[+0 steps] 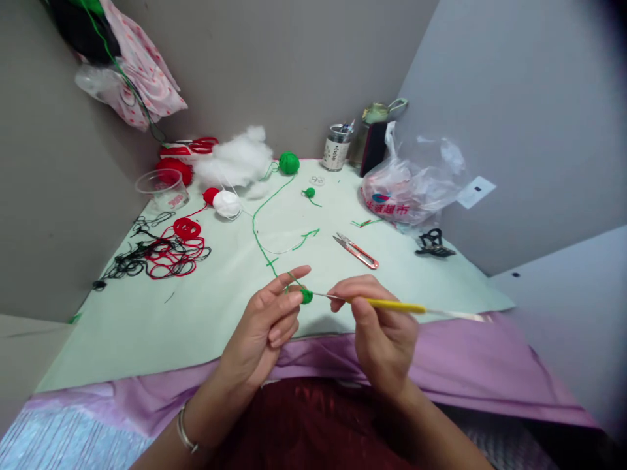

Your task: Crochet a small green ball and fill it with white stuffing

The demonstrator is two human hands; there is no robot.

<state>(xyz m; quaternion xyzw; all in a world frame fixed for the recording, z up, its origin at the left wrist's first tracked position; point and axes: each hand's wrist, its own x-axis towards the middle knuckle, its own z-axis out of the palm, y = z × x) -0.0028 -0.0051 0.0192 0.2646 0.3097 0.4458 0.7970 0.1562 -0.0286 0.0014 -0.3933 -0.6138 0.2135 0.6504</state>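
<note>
The small green crocheted piece (306,296) lies between the 2 hands, pinched at the thumb and fingers of the left hand (264,318), which is the nearer of the 2. To the piece's right is the yellow-handled crochet hook (399,305), its long axis running sideways and its thin metal shaft pointing left to meet the piece; whether the tip sits inside a stitch is too small to tell. The right hand (381,329) is closed around the hook, thumb below and fingers above. Beyond the piece, green yarn (255,232) runs to the left fingers, and orange-handled thread snips (360,253) lie beyond it to the right.
</note>
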